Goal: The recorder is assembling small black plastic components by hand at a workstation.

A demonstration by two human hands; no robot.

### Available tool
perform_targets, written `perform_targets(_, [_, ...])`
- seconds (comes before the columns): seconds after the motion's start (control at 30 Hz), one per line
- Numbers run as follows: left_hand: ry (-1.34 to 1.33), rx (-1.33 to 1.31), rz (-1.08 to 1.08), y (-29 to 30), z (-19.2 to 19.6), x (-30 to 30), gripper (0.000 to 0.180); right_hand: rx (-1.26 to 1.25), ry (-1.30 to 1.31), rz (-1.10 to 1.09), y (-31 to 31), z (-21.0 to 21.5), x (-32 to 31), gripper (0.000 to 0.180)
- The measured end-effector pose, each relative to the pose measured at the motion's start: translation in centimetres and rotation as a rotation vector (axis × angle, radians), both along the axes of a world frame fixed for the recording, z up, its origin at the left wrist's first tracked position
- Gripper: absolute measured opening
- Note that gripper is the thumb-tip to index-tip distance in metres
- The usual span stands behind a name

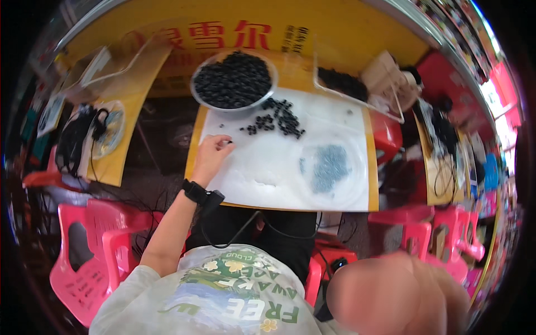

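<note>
My left hand [211, 158] is over the left part of a white-topped table [251, 173], thumb and finger pinched on a small black piece [229, 142]. Beyond it stands a wide bowl [195, 94] heaped with black pieces [234, 78] of the same look. A loose scatter of black pieces [285, 120] lies on the table beside the bowl. To the right is a round, clear, shallow dish [360, 187] with many small bluish bits [330, 167] in it. Large and blurred at the lower right, my right hand [391, 296] is close to the camera; its fingers cannot be made out.
At the table's far right sits a clear bin [357, 102] with dark pieces inside. Side tables carry black cables [441, 131] and a dark mesh bag [75, 139]. Pink plastic chairs [84, 279] stand left and right. A yellow panel [357, 28] closes off the far side.
</note>
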State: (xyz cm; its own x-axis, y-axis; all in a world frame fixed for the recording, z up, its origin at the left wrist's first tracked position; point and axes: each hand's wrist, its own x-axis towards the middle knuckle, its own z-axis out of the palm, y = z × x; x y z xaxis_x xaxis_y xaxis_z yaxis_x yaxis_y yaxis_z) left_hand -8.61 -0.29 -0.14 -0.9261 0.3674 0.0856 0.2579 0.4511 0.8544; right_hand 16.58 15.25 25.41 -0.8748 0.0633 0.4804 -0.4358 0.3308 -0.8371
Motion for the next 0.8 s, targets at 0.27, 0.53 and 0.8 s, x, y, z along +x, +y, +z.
perform_targets(0.27, [0.150,-0.208,0.048,2.7,1.9,1.2,0.024,0.037,0.005,-0.055,0.9,0.0,3.2,0.019])
perform_targets(0.53, [0.091,-0.037,0.014,1.9,0.5,0.9,0.016,0.031,-0.015,-0.055,1.4,-0.2,4.3,0.020])
perform_targets(0.8, [-0.948,0.855,-0.098,1.0,1.9,4.7,0.022,-0.253,-0.237,-0.549,7.5,-4.1,5.4,0.021])
